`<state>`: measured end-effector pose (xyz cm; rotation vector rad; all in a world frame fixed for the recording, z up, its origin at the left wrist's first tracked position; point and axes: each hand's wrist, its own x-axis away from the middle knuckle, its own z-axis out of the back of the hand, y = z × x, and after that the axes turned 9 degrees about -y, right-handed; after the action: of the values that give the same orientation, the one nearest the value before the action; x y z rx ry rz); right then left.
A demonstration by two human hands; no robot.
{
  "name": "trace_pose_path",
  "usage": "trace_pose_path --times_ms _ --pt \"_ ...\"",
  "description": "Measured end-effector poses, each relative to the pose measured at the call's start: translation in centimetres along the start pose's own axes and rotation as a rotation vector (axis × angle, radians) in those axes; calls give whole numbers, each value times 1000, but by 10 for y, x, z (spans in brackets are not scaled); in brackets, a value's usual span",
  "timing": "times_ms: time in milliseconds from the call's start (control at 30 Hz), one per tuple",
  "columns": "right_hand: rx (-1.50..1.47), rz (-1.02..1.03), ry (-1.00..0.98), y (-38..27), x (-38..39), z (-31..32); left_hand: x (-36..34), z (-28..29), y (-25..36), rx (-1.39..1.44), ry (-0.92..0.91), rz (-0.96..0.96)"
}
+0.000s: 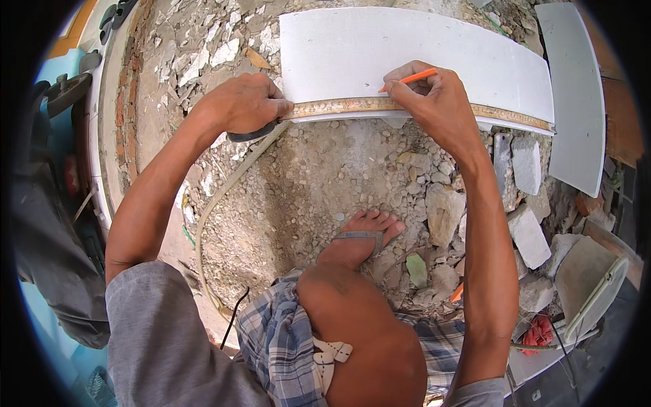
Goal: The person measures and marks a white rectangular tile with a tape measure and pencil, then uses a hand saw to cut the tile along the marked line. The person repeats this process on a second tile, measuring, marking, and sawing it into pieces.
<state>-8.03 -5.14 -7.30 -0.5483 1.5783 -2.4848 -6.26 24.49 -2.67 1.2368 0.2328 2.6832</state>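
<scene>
A long white board (339, 51) lies across the far side of the ground before me. Along its near edge stretches a worn yellowish tape measure (346, 105), its hooked end at the board's right end. My left hand (245, 103) is closed on the tape measure at the board's left end; part of a dark case shows beneath the palm. Pinched in my right hand (434, 102) is an orange pencil (419, 75). Its tip points left, close to the board's surface just above the tape, and I cannot tell whether it touches.
Another pale panel (573, 95) lies at the far right. Broken white blocks (529, 236) and stones are heaped on the right. A hose (218, 197) curves over the gravel on the left. My sandalled foot (363, 237) stands mid-ground. Sandals (68, 91) lie on the left ledge.
</scene>
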Motion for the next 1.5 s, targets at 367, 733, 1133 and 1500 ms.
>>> trace_pose_path --times_ms 367,733,1133,1500 --pt "-20 16 -58 9 -7 -8 1 -3 -7 1 -9 -56" --pt "92 -8 -94 13 -14 -5 -3 -2 -7 -41 21 -45" --pt "-9 65 -75 17 -13 -4 -3 -5 -7 -20 59 -57" --pt "-272 42 50 9 0 7 2 -3 -1 -7 50 -34"
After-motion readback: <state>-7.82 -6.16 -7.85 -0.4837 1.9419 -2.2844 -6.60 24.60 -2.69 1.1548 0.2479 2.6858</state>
